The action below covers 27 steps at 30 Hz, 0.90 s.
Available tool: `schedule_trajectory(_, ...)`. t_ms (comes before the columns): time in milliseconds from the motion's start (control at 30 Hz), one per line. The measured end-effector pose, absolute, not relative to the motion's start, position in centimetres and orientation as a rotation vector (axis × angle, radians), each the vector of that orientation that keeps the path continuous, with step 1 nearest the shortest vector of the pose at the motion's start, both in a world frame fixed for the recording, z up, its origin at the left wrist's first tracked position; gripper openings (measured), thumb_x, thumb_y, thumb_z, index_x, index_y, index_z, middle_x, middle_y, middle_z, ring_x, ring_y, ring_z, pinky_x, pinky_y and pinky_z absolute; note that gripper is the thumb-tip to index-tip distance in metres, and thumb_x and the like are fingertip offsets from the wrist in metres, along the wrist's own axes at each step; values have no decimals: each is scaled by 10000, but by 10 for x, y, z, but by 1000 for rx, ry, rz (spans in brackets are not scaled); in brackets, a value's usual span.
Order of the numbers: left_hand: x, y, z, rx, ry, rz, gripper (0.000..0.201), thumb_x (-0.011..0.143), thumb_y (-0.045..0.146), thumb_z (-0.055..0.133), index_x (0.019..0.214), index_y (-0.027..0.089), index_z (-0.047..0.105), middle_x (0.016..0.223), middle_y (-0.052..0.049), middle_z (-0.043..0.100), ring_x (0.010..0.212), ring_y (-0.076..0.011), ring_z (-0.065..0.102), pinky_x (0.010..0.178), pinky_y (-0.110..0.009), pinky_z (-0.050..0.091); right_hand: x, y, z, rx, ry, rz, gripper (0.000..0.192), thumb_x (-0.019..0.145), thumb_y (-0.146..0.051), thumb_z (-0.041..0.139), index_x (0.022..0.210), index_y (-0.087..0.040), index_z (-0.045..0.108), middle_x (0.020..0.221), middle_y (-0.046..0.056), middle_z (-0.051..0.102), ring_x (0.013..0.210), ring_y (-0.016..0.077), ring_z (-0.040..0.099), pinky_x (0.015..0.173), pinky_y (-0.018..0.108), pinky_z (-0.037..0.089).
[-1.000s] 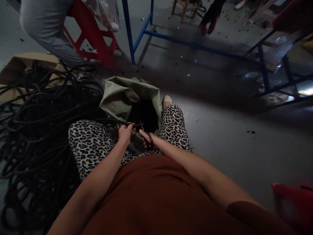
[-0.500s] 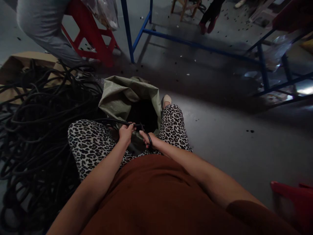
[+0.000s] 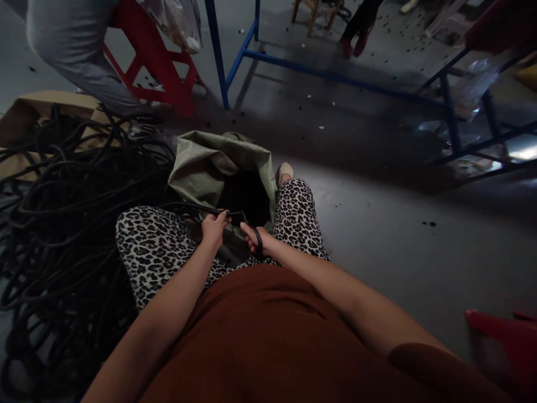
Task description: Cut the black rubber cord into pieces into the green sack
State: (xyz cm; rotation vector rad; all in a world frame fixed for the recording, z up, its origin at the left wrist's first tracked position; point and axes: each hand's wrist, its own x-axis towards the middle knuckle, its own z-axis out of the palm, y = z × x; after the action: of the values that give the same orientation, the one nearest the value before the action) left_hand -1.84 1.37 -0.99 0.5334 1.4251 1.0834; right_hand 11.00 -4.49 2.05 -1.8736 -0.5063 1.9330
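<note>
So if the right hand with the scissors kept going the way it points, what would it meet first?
The right hand points its scissors up and left at the black cable held by the left hand. That cable looks first in line, the blades seemingly at it already; the dark mouth of the green sack lies beyond. Depth is unclear.

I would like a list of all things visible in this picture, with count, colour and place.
cable pile: one, black, floor at left
sack: one, green, open, between the knees
stool: one, red, top left
frame: one, blue, top
other person's leg: one, grey, top left
cable: one, black, in the left hand
scissors: one, black, in the right hand
left hand: on the cable
right hand: on the scissors
</note>
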Motion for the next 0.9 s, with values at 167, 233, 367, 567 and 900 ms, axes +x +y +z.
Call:
schedule_trajectory(167,-23,20,0,520,1398,1149,260,593,216,702,799,126,571,769,-28,632,651,-104,613,663,-264,511,110,-46,21,-1803,-435,2054,483,915,-553,433,676,-139,495,438,-25,458,297,87,437,290,182,376)
schedule_trajectory(233,-26,25,6,517,1386,1196,267,585,232,709,782,131,560,731,-8,612,640,-100,607,686,-278,519,110,-45,24,-1810,-403,2031,456,918,-528,453,687,-137,496,436,-27,461,300,88,443,296,181,382)
schedule_trajectory(367,-32,34,20,555,1385,1281,274,599,278,702,781,141,549,725,3,605,630,-94,603,689,-281,523,111,-44,33,-1774,-342,1971,389,931,-448,485,696,-138,501,428,-36,454,302,85,442,306,176,382)
schedule_trajectory(567,-45,55,61,864,1455,1422,309,633,341,692,837,136,583,800,-16,627,669,-110,601,634,-256,521,116,-41,43,-1665,-365,1897,358,925,-374,526,664,-130,500,449,-18,498,321,90,472,337,188,397)
schedule_trajectory(900,-7,49,135,923,1252,1250,334,657,348,704,882,115,622,761,-31,630,676,-129,621,585,-229,492,125,-29,63,-1349,-386,1720,423,833,-555,576,794,-136,535,633,32,617,482,116,579,461,200,440)
